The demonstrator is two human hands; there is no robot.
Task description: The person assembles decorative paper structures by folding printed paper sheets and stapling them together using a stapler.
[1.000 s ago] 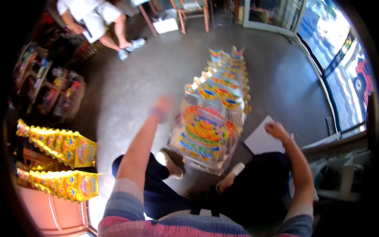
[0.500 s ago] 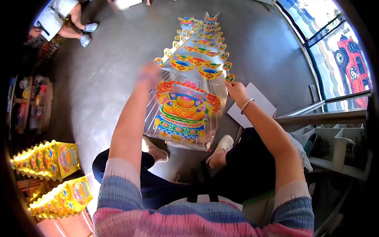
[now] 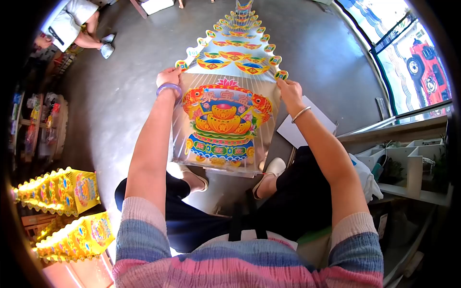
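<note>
Discs [image 3: 281, 75] edging the printed sheet [image 3: 224, 126], pinched in our left hand [image 3: 169, 77] and right hand [image 3: 290, 91], risked tearing if tugged unevenly.

I have the decoration [image 3: 223, 127] ahead between left hand [image 3: 169, 77] and right hand [image 3: 290, 91], its near end between the shoes [image 3: 274, 167]. Two other decorations [image 3: 82, 189] sit far left; a board [image 3: 290, 130] lies just right.

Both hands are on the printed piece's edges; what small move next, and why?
Probably ease both edges up together: the left hand and right hand grip opposite scalloped edges of the printed piece at nearly the same level, so an even lift should limit skewing.
</note>
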